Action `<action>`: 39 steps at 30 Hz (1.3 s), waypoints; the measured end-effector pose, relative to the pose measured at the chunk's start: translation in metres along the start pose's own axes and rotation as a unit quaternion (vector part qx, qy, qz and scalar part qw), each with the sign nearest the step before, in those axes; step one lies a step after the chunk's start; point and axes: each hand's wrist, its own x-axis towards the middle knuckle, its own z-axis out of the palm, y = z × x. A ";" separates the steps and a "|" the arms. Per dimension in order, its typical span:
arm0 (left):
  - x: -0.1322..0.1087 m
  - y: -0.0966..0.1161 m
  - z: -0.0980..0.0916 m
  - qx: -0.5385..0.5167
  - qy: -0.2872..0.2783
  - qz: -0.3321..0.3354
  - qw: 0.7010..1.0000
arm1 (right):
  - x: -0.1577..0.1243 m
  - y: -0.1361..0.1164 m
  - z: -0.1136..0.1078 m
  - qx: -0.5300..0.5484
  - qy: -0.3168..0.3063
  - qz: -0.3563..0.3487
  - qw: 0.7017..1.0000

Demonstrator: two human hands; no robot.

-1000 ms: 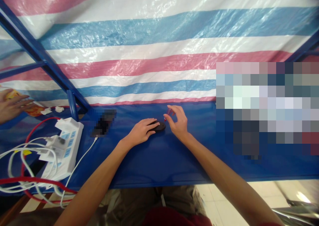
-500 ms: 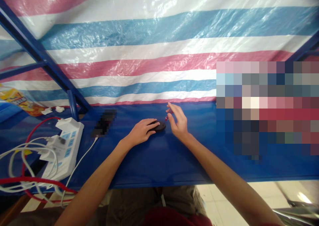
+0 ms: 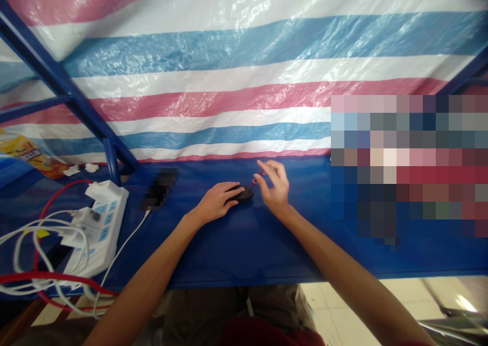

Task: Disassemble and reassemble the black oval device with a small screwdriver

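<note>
Count, left to right: 1 snack bag [image 3: 25, 152] at far left; 2 white scraps [image 3: 70, 170] beside it; 1 power strip [image 3: 103, 219] with 2 plugs in, several white cables and 1 red cable [image 3: 49, 276] looped off its 7 o'clock; 1 blue post [image 3: 110, 162]; 1 dark blurred item [image 3: 158, 188]; 1 black oval pad [image 3: 243, 194]; 1 thin red tool [image 3: 255, 180]; 2 hands.

Left hand [image 3: 214, 201] lies flat on the pad's left half, fingers together, pressing it onto the blue table [image 3: 244, 244]; right hand [image 3: 275, 187] at the pad's 2 o'clock, thumb and forefinger pinching the tool, its tip touching the pad's right end.

Edges: striped tarp [image 3: 236, 66] closes the far edge just behind the hands at 12 o'clock; near table edge at 6 o'clock; bare blue sheet between both forearms and out toward 3 o'clock; strip and cables crowd 8 o'clock.
</note>
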 end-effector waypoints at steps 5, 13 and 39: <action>0.000 -0.001 0.000 0.001 -0.001 -0.001 1.000 | 0.001 -0.001 -0.001 0.009 -0.012 -0.009 1.000; 0.000 0.000 0.000 -0.004 0.006 -0.003 1.000 | -0.001 0.001 -0.001 0.000 0.013 -0.007 1.000; 0.001 0.002 -0.001 0.000 -0.005 -0.003 1.000 | -0.001 0.001 -0.001 0.006 -0.024 0.005 1.000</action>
